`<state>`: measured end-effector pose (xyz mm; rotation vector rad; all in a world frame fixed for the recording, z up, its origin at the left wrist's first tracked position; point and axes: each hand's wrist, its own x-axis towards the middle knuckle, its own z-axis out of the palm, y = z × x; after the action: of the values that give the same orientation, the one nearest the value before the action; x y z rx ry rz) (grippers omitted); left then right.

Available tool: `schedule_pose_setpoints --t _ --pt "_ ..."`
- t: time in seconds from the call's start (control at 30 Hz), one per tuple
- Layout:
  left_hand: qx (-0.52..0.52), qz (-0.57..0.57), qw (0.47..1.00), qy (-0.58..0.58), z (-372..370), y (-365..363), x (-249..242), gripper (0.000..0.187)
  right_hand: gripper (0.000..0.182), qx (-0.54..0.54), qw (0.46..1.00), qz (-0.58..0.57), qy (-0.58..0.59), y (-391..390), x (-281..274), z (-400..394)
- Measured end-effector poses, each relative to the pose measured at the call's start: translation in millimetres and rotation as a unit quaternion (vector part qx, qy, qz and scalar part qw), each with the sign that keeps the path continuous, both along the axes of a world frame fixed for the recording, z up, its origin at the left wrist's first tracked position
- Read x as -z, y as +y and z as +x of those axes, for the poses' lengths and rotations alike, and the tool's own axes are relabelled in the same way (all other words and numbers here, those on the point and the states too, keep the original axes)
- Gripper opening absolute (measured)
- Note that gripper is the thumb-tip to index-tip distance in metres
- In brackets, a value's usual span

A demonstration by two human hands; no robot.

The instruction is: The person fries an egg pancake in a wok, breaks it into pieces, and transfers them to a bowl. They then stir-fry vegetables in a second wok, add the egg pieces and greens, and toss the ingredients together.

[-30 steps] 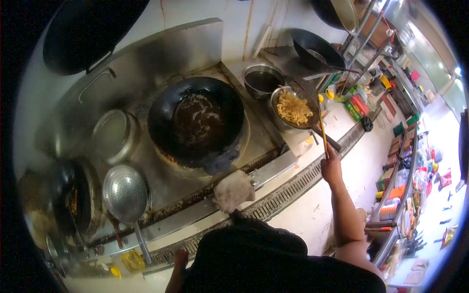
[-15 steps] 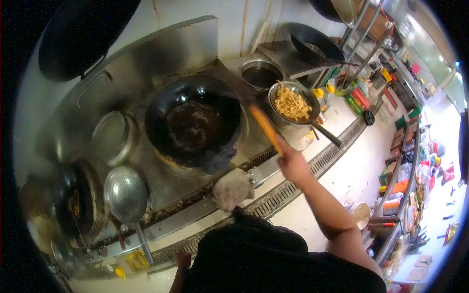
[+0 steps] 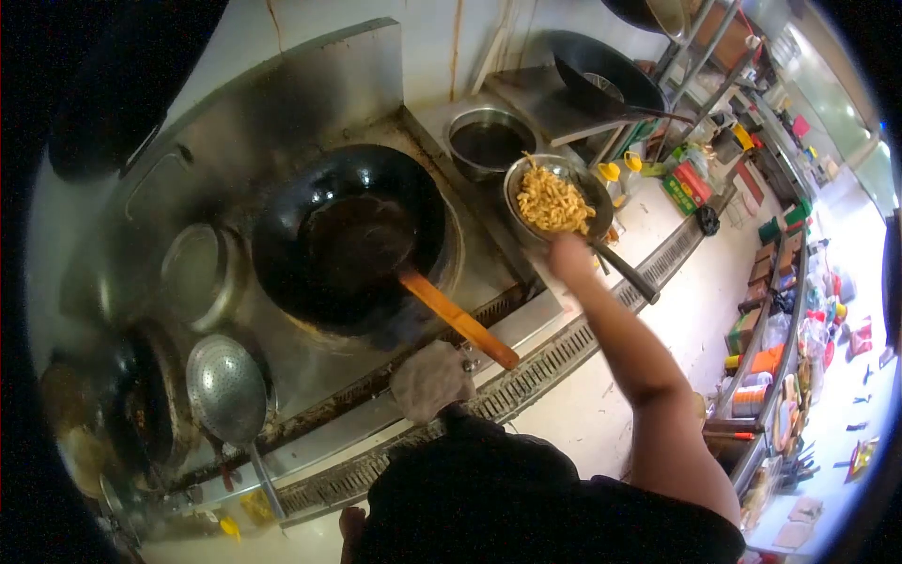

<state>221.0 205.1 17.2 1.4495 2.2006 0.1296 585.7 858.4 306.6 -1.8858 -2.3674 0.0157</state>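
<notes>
Wooden handle [image 3: 460, 322] across round wok [image 3: 348, 240] rim — right hand [image 3: 569, 260] near golden strips [image 3: 554, 199], left hand [image 3: 352, 523] low; can't tell either's fingers.

No brand, number or sign can be read. Pale marks are seen on the red and green box [image 3: 687, 185], too small to be made out; print on the orange and white container [image 3: 749, 401] is blurred.

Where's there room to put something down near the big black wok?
The steel between the wok and skimmer looks bare, as does the floor past the drain. Right of the wok is crowded: pot, food bowl, right hand.
</notes>
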Motion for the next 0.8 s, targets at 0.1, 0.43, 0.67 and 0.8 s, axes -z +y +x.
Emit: schedule_pose_setpoints --t 0.1,0.43,0.67,0.8 --pt "-0.029 0.021 0.999 -0.035 10 3 -7 0.015 0.023 0.123 0.991 -0.057 -0.016 82 12 53" --pt "0.06 -0.065 0.996 0.01 18 43 -9 0.014 0.017 0.107 0.99 -0.089 -0.015 150 55 81" --pt "-0.347 0.121 0.864 -0.345 24 41 -2 0.013 0.019 0.038 0.999 0.016 -0.032 167 50 69" --pt "-0.228 0.066 0.937 -0.258 21 57 -39 0.015 0.021 0.012 0.998 0.042 -0.035 181 66 82"
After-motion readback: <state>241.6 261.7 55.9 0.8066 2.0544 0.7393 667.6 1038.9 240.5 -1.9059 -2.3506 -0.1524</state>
